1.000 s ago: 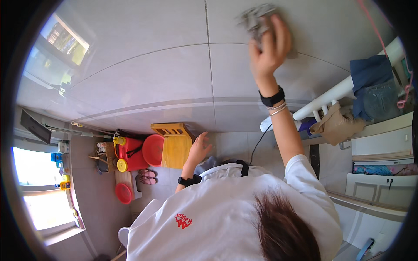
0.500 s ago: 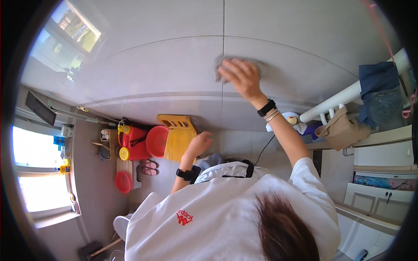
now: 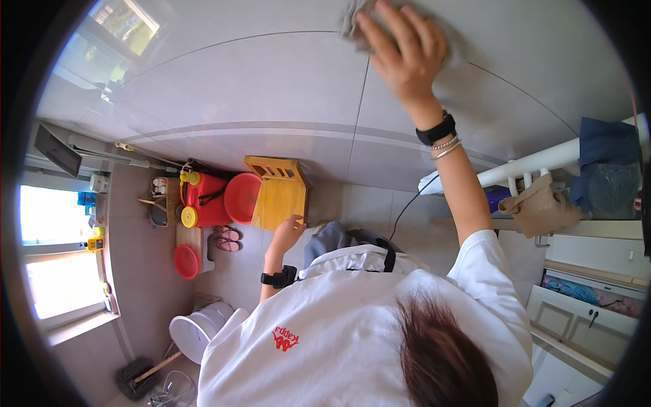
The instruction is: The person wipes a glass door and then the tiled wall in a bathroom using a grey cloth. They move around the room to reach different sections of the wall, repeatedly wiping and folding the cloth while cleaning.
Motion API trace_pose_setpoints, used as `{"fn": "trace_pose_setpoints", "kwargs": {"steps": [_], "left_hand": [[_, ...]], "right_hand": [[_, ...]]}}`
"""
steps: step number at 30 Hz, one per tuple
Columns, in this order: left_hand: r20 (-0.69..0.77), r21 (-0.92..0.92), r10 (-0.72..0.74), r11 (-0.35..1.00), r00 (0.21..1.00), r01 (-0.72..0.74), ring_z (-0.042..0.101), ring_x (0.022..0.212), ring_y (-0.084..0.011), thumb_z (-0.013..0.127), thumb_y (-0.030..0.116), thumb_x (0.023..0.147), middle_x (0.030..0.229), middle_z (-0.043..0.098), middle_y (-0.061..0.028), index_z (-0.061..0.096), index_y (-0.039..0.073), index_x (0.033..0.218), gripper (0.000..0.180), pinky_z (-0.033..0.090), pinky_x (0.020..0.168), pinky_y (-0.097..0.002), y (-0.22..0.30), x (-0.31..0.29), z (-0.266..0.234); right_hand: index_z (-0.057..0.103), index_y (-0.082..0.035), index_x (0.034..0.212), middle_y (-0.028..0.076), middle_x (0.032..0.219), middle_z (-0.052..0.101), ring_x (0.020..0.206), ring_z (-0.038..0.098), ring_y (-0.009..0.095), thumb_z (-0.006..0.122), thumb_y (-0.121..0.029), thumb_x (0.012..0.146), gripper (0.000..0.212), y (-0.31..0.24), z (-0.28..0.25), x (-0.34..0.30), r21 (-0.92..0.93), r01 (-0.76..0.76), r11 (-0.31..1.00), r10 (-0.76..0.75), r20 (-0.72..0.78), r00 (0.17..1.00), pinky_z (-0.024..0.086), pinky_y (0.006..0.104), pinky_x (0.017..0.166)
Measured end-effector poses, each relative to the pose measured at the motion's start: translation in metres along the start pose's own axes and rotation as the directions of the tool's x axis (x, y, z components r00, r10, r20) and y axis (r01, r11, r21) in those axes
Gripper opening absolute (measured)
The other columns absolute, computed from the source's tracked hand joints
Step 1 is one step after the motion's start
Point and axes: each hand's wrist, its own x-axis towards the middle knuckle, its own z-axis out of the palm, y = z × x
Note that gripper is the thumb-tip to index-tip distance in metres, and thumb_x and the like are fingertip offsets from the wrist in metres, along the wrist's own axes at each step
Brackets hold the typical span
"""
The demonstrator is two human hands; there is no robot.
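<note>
A grey cloth [image 3: 354, 24] lies pressed against the tiled wall [image 3: 271, 74] under my right hand [image 3: 413, 61]. The fingers of that hand are spread over it, hiding part of the cloth, and its lower part looks blurred. Lower down, my left hand [image 3: 287, 233] hangs with loosely bent fingers, and nothing shows in it. It is beside the front edge of a yellow wooden chair [image 3: 279, 203]; whether it touches the seat I cannot tell.
Left of the chair are a red basin [image 3: 241, 198], a red jug with yellow caps [image 3: 207, 197] and pink slippers [image 3: 228, 238]. A white bucket [image 3: 196, 332] stands at lower left. A white pipe [image 3: 529, 166] with a beige bag [image 3: 539, 207] runs along the right.
My right hand has moved up the wall with the cloth and slightly right. My left hand has shifted a little left and down, closer to the chair's front edge. The view has shifted slightly.
</note>
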Motion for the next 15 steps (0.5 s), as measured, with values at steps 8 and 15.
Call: {"fn": "trace_pose_setpoints", "kwargs": {"steps": [8, 15], "left_hand": [[-0.078, -0.062, -0.003, 0.998, 0.997, -0.002, 0.065, 0.079, -0.0297, 0.059, 0.019, 0.085, 0.088, 0.066, -0.0175, 0.056, 0.002, 0.11, 0.03, 0.05, 0.07, -0.0359, -0.002, -0.005, -0.002], [-0.1, -0.053, 0.024, 0.998, 0.995, -0.03, 0.065, 0.078, -0.0302, 0.059, 0.018, 0.085, 0.087, 0.066, -0.0168, 0.056, 0.001, 0.108, 0.029, 0.05, 0.071, -0.0367, -0.002, -0.011, -0.003]], "right_hand": [[0.055, -0.028, 0.123, -0.008, 0.127, 0.051, 0.115, 0.045, 0.013, 0.056, -0.025, 0.085, 0.038, -0.032, -0.015, -0.183, 0.126, 0.197, 0.972, -0.233, 0.449, 0.863, 0.032, 0.0317, 0.098], [0.061, -0.021, 0.112, -0.004, 0.122, 0.054, 0.108, 0.05, 0.016, 0.058, -0.014, 0.079, 0.033, -0.056, -0.045, -0.266, 0.469, -0.157, 0.869, -0.236, 0.672, 0.702, 0.038, 0.0329, 0.092]]}}
